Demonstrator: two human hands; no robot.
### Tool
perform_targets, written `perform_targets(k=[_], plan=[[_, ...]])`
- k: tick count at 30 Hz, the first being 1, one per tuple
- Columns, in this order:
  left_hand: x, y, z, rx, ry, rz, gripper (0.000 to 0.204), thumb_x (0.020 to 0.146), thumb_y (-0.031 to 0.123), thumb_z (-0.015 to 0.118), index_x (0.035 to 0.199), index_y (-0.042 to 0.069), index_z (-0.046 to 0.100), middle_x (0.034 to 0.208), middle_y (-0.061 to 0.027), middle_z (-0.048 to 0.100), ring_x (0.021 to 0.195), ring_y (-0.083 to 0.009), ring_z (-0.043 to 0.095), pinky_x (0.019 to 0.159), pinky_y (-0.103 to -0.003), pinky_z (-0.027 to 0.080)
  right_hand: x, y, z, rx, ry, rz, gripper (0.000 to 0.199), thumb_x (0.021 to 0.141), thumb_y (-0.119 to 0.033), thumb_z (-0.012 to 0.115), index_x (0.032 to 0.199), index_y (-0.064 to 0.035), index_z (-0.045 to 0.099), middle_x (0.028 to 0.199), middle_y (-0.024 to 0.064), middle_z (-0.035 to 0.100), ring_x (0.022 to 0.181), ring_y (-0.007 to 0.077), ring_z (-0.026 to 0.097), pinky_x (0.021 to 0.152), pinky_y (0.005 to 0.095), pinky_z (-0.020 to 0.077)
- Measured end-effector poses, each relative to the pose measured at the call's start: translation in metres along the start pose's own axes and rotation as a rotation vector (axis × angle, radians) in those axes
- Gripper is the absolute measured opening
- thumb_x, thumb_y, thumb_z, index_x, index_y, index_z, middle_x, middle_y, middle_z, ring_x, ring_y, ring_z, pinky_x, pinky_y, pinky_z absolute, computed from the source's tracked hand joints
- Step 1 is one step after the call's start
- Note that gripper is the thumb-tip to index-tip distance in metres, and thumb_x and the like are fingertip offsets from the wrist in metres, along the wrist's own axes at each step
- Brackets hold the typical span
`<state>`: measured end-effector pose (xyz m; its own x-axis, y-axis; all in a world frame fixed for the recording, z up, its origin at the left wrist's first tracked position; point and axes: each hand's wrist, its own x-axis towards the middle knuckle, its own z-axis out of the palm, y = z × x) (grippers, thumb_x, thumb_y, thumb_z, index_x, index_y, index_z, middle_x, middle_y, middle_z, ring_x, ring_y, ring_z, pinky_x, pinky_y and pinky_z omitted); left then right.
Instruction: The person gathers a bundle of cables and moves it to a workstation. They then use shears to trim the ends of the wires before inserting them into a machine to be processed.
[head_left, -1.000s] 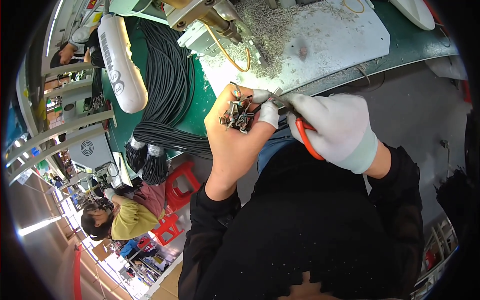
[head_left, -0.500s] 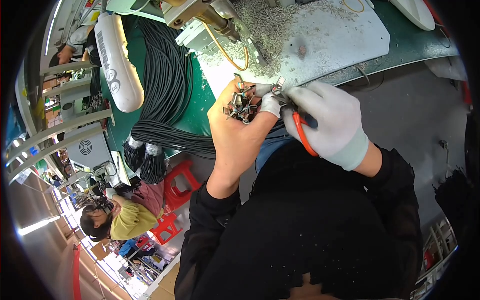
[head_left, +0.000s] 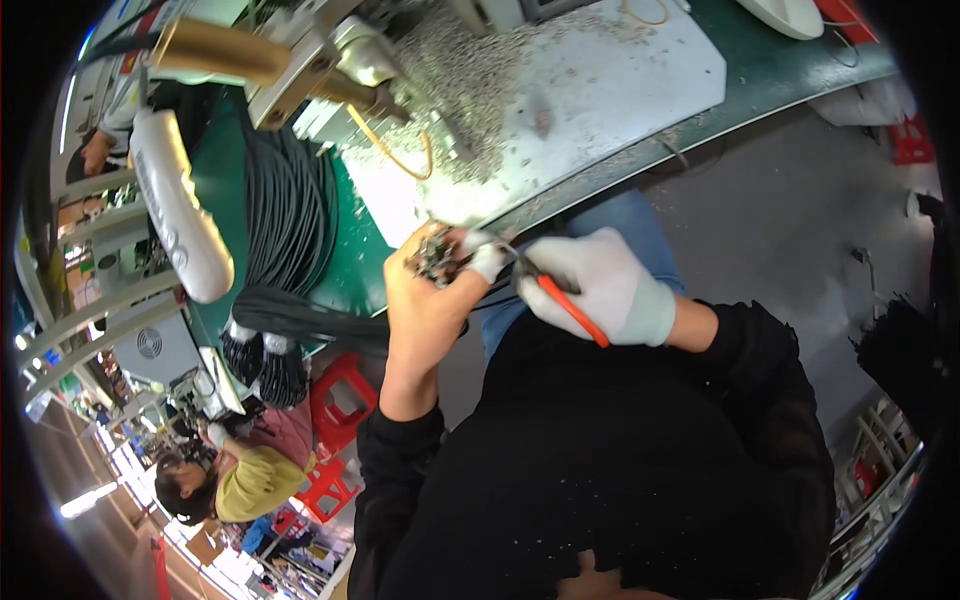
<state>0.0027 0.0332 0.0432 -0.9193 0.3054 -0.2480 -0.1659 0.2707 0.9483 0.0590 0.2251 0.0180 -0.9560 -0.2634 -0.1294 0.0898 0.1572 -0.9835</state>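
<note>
My left hand, bare but for white covers on the thumb and a fingertip, is closed round a bunch of cable ends. Small metal connectors crowd out of the top of its grip, blurred by motion. Black cables trail from behind that wrist to the left. In a white glove, my right hand grips pliers with orange-red handles. Their dark jaws point at the left thumb tip; whether they hold a connector is too blurred to tell.
Beyond my hands, a bench machine overhangs a white plate strewn with metal scraps. A thick cable coil lies on the green bench, near a white lamp. Red stools and a seated person in yellow are at left.
Both hands have come closer to my body, away from the machine, with the connectors and pliers still held. The pliers' jaws have dropped nearer the left thumb. The whole view has shifted.
</note>
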Motion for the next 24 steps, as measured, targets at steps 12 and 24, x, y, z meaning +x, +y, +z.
perform_targets(k=[12,24], plan=[[0.083,-0.018,-0.051,-0.577,-0.165,-0.201,0.015,0.086,0.005,0.061,0.099,0.001,0.055,0.064,0.0019,0.045,0.049,-0.0045,0.036,0.043,-0.019,0.026,0.091,-0.018,-0.044,0.049,0.058,0.127,0.026,0.092,-0.025,0.056,0.082,0.0,0.057,0.056,0.0052,0.056,0.044,0.0112,0.055,0.042,0.0249,0.0424],[0.093,-0.004,-0.045,-0.155,-0.078,-0.252,0.022,0.086,0.023,0.069,0.086,0.003,0.062,0.068,0.0009,0.054,0.055,-0.0067,0.045,0.051,-0.022,0.036,0.138,-0.012,-0.056,0.153,-0.164,0.001,0.032,0.089,-0.024,0.059,0.072,0.0023,0.053,0.054,0.0078,0.055,0.044,0.0132,0.057,0.04,0.0252,0.0432]])
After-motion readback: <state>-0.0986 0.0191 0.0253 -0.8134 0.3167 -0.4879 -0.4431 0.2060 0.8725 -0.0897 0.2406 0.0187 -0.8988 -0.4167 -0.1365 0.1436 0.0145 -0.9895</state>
